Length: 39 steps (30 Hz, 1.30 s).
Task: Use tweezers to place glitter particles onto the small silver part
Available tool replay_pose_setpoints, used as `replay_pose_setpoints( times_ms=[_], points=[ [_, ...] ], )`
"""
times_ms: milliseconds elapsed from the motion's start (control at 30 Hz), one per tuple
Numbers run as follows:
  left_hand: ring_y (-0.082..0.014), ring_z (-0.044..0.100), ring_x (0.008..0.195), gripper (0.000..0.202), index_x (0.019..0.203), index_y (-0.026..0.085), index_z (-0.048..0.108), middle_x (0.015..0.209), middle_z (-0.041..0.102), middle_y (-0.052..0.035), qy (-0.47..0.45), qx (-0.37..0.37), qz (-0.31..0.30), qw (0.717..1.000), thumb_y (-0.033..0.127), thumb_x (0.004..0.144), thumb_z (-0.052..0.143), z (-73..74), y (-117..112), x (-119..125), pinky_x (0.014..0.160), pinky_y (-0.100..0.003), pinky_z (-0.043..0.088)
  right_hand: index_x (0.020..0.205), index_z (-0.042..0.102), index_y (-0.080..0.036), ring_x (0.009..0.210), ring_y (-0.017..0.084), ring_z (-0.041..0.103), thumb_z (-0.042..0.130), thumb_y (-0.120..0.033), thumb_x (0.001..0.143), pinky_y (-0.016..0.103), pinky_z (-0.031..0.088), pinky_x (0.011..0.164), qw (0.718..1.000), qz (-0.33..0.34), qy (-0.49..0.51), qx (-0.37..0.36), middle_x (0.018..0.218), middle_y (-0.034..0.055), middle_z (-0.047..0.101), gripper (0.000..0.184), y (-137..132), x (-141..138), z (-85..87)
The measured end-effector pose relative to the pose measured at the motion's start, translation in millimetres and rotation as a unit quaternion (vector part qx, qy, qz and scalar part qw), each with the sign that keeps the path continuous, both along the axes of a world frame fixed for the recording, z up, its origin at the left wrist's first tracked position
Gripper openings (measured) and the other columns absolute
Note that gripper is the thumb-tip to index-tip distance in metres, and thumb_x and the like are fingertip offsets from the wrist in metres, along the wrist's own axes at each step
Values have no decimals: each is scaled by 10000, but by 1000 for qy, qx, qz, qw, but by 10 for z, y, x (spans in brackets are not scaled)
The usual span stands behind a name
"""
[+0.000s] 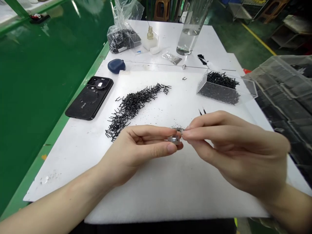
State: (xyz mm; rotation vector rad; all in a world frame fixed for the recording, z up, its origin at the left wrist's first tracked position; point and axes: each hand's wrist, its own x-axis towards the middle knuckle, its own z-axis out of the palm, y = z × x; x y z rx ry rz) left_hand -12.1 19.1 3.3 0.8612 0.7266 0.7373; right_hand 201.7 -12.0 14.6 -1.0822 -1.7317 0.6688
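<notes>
My left hand [143,143] pinches a small shiny metal piece [174,139], rounded and silvery, between thumb and fingers. Close on its right side, the fingertips of my right hand [226,143] are pressed together; whatever lies between them is hidden or too small to make out. Two thin dark tips [202,111], like those of tweezers, stick out beyond my right hand, and I cannot tell whether it holds them. Just behind the metal piece is a little heap of tiny dark bits [178,128]. A long pile of black forked pieces [136,105] spreads beyond my left hand.
A clear tray [216,92] of black pieces stands at right. On the left lie a black phone [90,97] and a blue rounded case [116,66]. Farther back are a bagged black lot [123,39], a small bottle [150,34] and a tall glass [188,39] of clear liquid.
</notes>
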Motion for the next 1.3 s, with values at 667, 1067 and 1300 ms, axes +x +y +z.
replay_pose_setpoints(
  times_ms=[667, 1067, 1300],
  points=[
    [-150, 796, 982, 215, 919, 296, 848, 1011, 834, 41, 23, 14, 6, 1000, 135, 780, 873, -14, -11, 15, 885, -156, 639, 983, 703, -321, 725, 200, 791, 847, -163, 745, 361, 705, 688, 997, -78, -18, -2, 892, -41, 815, 319, -58, -95, 80],
    [-376, 766, 1068, 490, 1030, 223, 838, 973, 836, -77, 96, -10, 89, 991, 405, 597, 976, 49, 57, 108, 956, -498, 646, 808, 774, -230, 573, 100, 736, 800, -61, 731, 176, 653, 631, 989, -111, -92, 15, 748, -36, 798, 187, -53, -115, 89],
    [-373, 773, 1040, 489, 1019, 229, 839, 940, 836, -74, 104, 15, 98, 990, 440, 598, 970, 70, 104, 132, 913, -489, 658, 862, 759, -249, 594, 109, 738, 806, -123, 760, 214, 665, 672, 989, -105, -95, 36, 783, -48, 803, 169, -76, -90, 31]
  ],
)
